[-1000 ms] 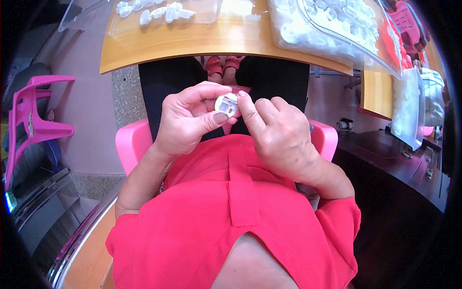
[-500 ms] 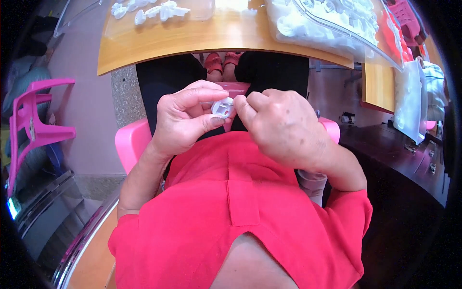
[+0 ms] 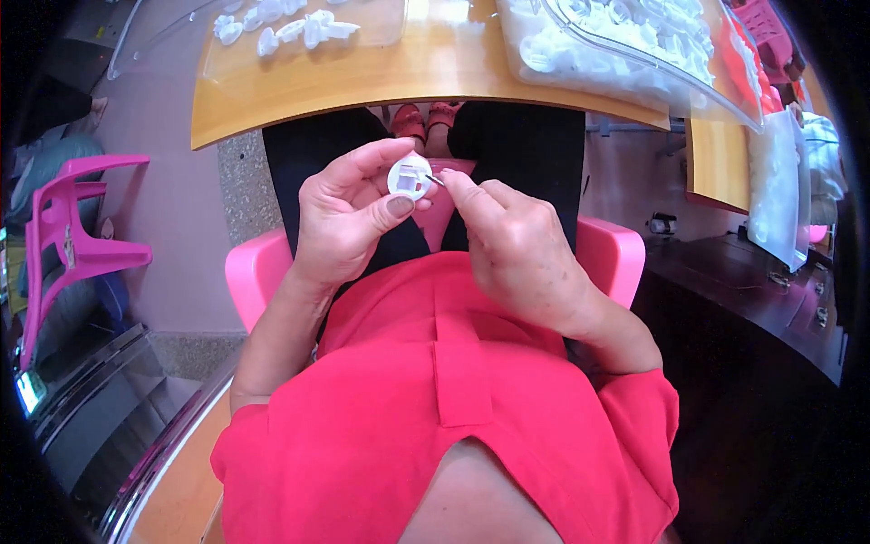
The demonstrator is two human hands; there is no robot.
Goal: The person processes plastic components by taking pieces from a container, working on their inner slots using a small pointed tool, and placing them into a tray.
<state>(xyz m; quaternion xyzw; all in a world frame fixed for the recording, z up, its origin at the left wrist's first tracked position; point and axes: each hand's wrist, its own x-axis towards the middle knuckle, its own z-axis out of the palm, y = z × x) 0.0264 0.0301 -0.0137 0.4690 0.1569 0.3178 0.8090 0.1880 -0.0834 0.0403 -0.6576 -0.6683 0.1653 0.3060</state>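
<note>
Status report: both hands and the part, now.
Left hand pinches small round white part above lap. Right hand holds thin metal pin against part. Nothing between hands; table edge just beyond.

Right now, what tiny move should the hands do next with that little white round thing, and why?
Probably press the small metal piece into the white round part: the right hand pinches it at the part's edge, while the left hand holds the part steady.

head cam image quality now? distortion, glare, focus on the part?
Head view: strong fisheye, the wooden table edge bows and corners go black; glare on the clear plastic tray; the small white round part held by the left hand is bright, details washed out.
</note>
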